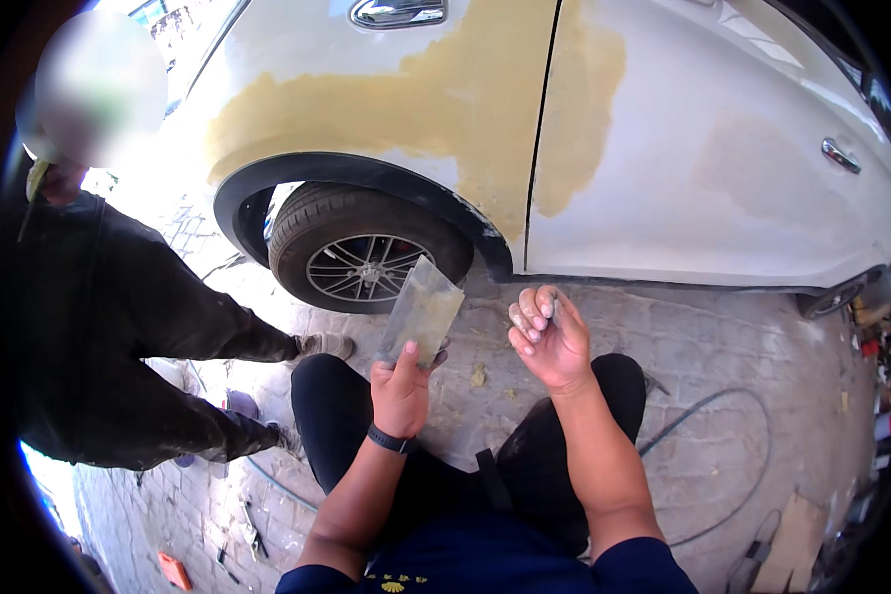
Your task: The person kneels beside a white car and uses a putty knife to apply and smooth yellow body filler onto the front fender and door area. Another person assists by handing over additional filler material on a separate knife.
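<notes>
My left hand (403, 388), with a dark band on its wrist, grips the lower end of a translucent rectangular plate (424, 315) smeared with yellowish paste. Its thumb lies on the plate's face. To the right, my right hand (552, 342) is raised with the fingers curled in and pale residue on the fingertips. Something small and dark shows between thumb and fingers; I cannot make out what. Both hands are apart from the white car (663, 178) in front of me. A broad tan filler patch (445, 109) covers its panel above the wheel and runs onto the door.
A car wheel (369, 257) stands just beyond the plate. Close on my left is a person in dark clothes (79, 327). A hose (728, 391) curves over the paving at right, near a cardboard piece (794, 540). An orange object (174, 571) and tools lie at lower left.
</notes>
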